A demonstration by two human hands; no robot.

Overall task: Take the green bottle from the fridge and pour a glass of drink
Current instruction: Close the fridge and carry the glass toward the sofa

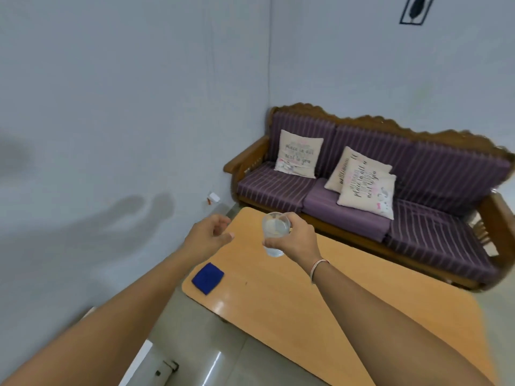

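My right hand (298, 240) grips a clear glass (275, 232) with a pale liquid in it, held in the air above the far end of the wooden table (292, 307). To its left my left hand (209, 235) hovers over the table's left corner, fingers loosely curled, holding nothing. The two hands are apart. No green bottle and no fridge are in view.
A blue cloth (208, 277) lies near the table's left edge. Behind the table stands a wooden sofa (390, 190) with purple striped cushions and three pillows. Grey walls meet in a corner to the left of the sofa. Tiled floor (200, 338) shows left of the table.
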